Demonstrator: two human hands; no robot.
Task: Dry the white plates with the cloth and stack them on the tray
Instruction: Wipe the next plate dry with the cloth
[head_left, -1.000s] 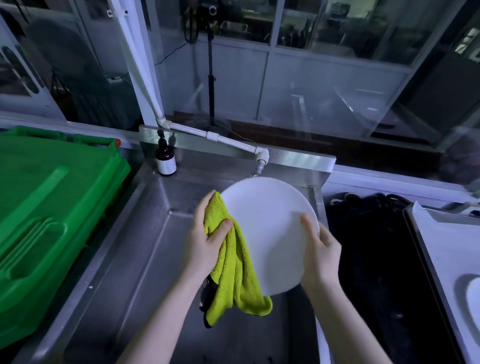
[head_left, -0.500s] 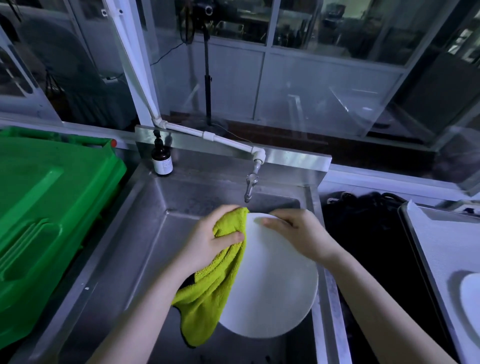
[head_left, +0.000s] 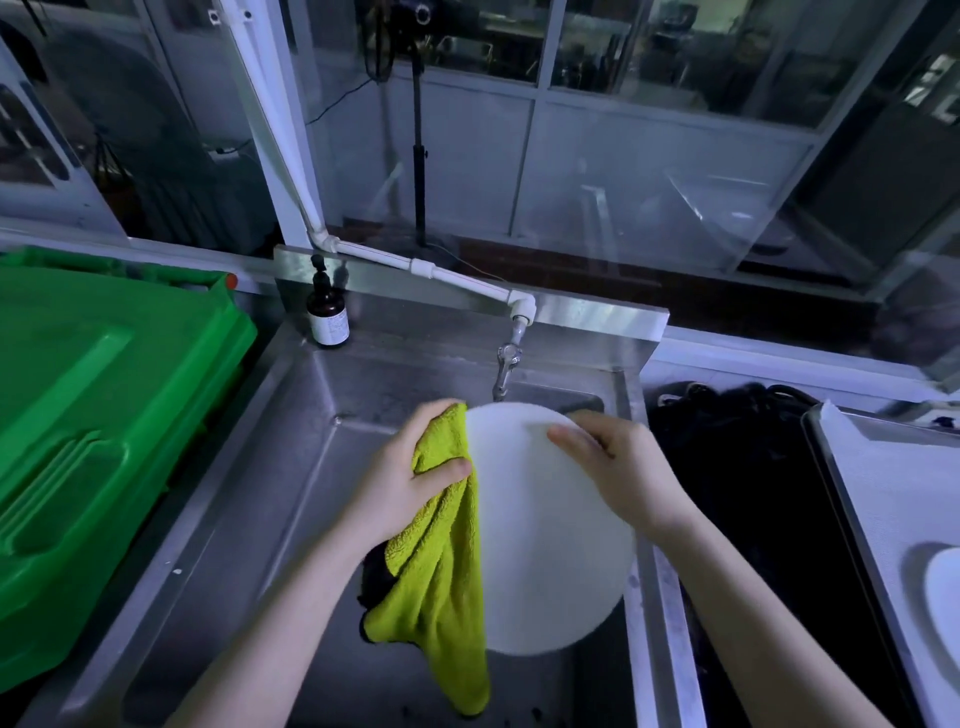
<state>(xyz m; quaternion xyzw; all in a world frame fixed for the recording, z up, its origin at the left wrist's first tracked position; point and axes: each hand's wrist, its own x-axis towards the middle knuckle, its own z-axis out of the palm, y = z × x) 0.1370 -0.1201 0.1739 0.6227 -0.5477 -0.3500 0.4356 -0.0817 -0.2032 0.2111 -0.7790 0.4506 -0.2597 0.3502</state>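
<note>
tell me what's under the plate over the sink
The steel sink lies below the white plate, with the green cloth hanging at its left edge. The floor directly beneath is hidden.

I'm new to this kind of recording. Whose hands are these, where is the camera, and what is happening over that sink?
There is no machine here: a person works with bare hands, and the single camera sits on their head, looking forward and down. The left hand grips a yellow-green cloth and holds it against the left edge of a white plate. The right hand holds that plate by its far rim, above a steel sink with a tap. A brown pump bottle stands at the sink's back left corner, and a green plastic bin sits to the left of the sink. At the far right, a tray carries another white plate, only partly in view.
</note>
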